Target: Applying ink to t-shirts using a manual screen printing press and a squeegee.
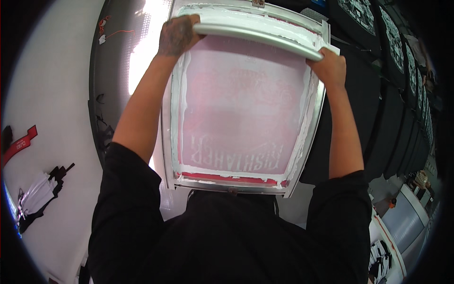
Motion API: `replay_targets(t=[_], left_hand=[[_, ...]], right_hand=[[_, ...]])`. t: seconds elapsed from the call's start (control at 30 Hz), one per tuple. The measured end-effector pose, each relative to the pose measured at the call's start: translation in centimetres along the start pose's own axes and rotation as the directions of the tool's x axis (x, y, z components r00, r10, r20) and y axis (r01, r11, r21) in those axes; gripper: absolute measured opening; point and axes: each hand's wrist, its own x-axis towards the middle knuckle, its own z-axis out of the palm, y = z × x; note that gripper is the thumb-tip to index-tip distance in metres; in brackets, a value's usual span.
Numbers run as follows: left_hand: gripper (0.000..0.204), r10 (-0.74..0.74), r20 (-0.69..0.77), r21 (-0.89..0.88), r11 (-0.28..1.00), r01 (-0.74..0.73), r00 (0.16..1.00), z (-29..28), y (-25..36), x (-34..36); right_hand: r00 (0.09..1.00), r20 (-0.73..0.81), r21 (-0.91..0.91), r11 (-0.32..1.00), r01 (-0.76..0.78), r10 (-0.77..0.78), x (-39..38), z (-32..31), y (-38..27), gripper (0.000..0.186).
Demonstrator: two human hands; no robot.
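A screen-printing frame stretches away in front of me, with pink mesh filling its middle. White ink lines the inner edges of the mesh and lies thick along the far end. Across that far end runs a long squeegee with a pale, rounded handle. My left hand is closed round its left end, and my right hand grips the right end. The squeegee's blade is hidden below the handle. Faint lettering shows in the mesh near my body.
Black shirts with white prints lie in a row on the right. A red-handled tool and a white-and-black bundle are at the left. An orange cord lies at the upper left. A grey container stands at the lower right.
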Motion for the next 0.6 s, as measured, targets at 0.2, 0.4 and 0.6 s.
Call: replay_targets(t=[0.2,0.4,0.6], left_hand=[[0.057,-0.174,0.530,0.021,0.981,0.192,0.830,-3.7,-0.3,9.5],[0.078,-0.317,0.456,0.154,0.948,0.277,0.832,-5.9,0.1,12.0],[0.070,-0.030,0.094,0.055,0.998,0.024,0.995,-5.1,0.6,8.9]], right_hand=[[0.951,0.289,0.021,0.994,0.107,-0.109,8.9,-1.9,2.4,0.052],[0.945,0.311,0.109,0.991,0.073,-0.103,11.8,-5.3,2.1,0.051],[0.909,0.410,0.071,0.996,0.057,-0.081,12.2,-3.1,2.3,0.052]])
